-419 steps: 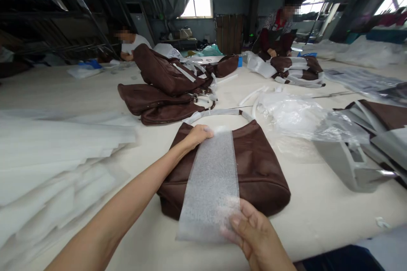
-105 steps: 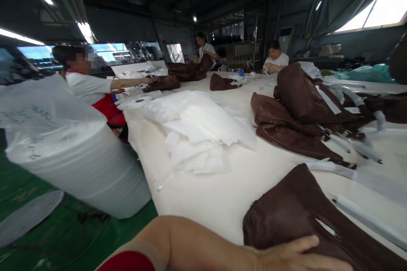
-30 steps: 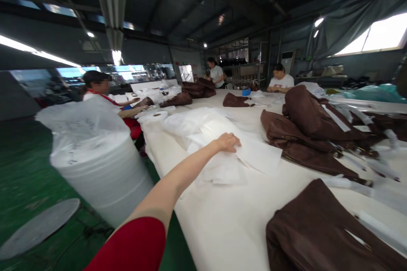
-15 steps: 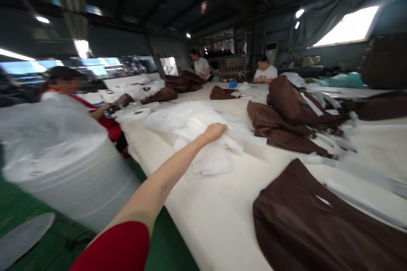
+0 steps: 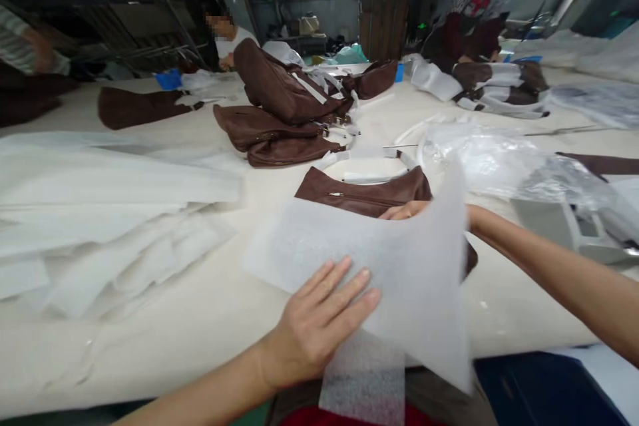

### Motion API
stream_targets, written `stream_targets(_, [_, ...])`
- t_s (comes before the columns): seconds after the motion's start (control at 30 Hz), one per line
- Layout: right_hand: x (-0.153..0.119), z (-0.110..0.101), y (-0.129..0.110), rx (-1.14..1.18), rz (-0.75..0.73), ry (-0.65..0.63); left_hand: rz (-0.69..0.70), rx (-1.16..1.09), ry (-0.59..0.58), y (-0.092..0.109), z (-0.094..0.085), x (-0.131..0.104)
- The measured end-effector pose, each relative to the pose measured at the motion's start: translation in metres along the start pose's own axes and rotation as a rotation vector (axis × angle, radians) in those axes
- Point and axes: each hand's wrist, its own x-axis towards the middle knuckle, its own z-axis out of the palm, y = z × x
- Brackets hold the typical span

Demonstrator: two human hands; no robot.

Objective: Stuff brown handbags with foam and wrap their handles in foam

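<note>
A brown bag [image 5: 382, 194] lies on a pale table [image 5: 519, 306] in front of the person, its zip [image 5: 337, 194] facing up and its wrapped handle [image 5: 372, 152] arching away. A thin white sheet [image 5: 424, 293] covers the near part of the bag, its right side curling upward. The left hand [image 5: 322, 323] rests flat on the sheet, fingers straight and slightly spread, grasping nothing. The right hand [image 5: 407, 210] is at the bag, partly hidden behind the curl; whether it grips anything cannot be told. Below the sheet, a narrower strip [image 5: 368, 378] reaches past the table's near edge. More sheets [image 5: 110, 176] lie to the left, stacked bags [image 5: 279, 100] beyond, clear plastic [image 5: 499, 160] to the right
</note>
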Motion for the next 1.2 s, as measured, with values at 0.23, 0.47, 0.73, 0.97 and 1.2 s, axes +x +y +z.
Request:
stream_targets(0.23, [0.004, -0.010, -0.001, -0.038, 0.009, -0.015, 0.083, 0.109, -0.058, 0.017, 0.062, 0.029])
stream_targets(0.47, [-0.003, -0.009, -0.013, -0.176, 0.008, -0.142, -0.079, 0.185, -0.077, 0.031, 0.077, 0.020])
stream_targets(0.73, [-0.023, 0.001, -0.017, -0.446, 0.178, -0.203, -0.222, 0.248, -0.099, 0.029, 0.066, 0.008])
stream_targets(0.97, [-0.026, 0.017, -0.016, -0.640, 0.150, -0.010, -0.304, 0.077, -0.054, 0.038, 0.056, 0.028])
stream_targets(1.2, [-0.023, 0.021, -0.022, -0.665, 0.115, 0.072, -0.272, 0.257, 0.052, -0.023, 0.019, 0.068])
